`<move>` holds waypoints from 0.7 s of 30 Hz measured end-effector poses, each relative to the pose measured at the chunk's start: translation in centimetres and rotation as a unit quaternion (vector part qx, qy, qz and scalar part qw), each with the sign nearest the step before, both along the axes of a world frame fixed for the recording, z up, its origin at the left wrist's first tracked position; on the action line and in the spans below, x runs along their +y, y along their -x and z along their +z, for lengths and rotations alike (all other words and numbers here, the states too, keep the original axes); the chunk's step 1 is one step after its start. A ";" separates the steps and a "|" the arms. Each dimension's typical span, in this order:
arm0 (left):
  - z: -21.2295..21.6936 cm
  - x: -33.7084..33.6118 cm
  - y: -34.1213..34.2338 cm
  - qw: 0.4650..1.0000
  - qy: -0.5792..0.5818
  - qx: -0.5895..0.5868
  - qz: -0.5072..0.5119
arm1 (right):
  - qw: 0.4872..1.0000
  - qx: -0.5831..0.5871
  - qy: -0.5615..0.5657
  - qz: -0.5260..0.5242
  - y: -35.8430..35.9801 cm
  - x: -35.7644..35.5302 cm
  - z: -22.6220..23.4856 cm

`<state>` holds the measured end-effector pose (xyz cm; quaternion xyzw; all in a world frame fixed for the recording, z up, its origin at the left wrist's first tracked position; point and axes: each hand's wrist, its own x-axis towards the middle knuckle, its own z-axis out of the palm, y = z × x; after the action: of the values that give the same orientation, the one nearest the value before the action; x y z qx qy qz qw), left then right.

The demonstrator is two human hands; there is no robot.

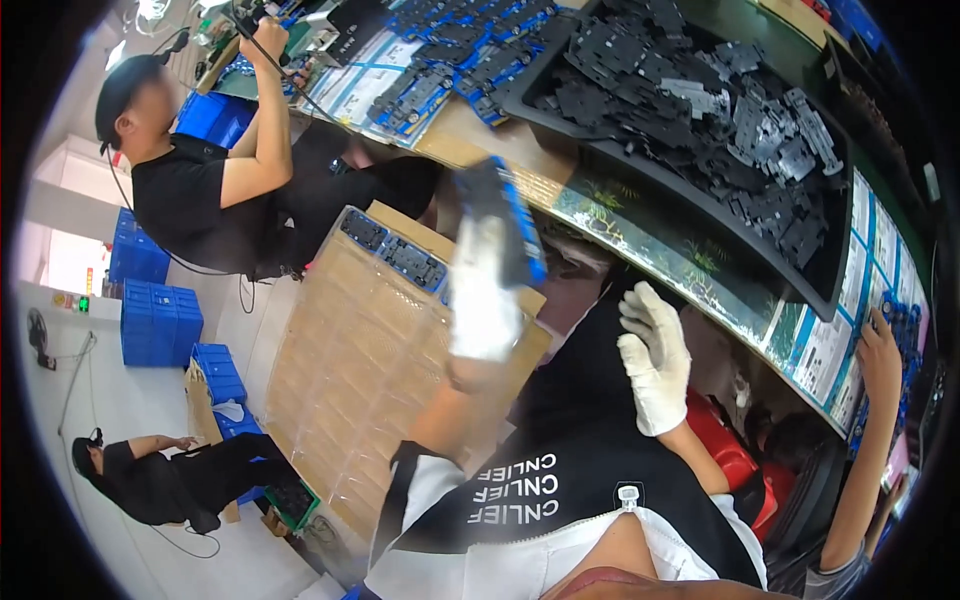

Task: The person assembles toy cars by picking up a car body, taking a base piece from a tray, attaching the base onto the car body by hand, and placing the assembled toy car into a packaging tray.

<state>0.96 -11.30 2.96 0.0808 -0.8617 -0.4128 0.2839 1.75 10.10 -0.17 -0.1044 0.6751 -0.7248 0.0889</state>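
Observation:
In a white glove, my left hand (pixel 484 300) grips a blue-and-black toy car chassis (pixel 492 215), smeared by motion. The chassis is held above the far right edge of a large brown cardboard box (pixel 370 380). Along the box's far edge lie several similar chassis (pixel 408 262). My right hand (pixel 655 360), also gloved in white, is raised in front of the bench with its fingers stretched out. Nothing is in it.
A black tray (pixel 600 130) of loose black and silver plates (pixel 770 130) stands on the bench, beside rows of blue chassis (pixel 450 70). One person (pixel 210 180) stands at far left, another (pixel 170 480) lower left. Someone's hand (pixel 880 355) touches blue parts on the right.

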 end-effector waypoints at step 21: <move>-5.2 -47.2 27.1 0.816 0.534 -0.062 -0.210 | 0.937 0.036 -0.308 -0.162 0.5 11.4 -1.5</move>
<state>-26.19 -58.46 -2.25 -0.2415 -0.9585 0.0688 0.1351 1.24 21.55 -1.62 0.0124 0.8761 -0.4812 -0.0264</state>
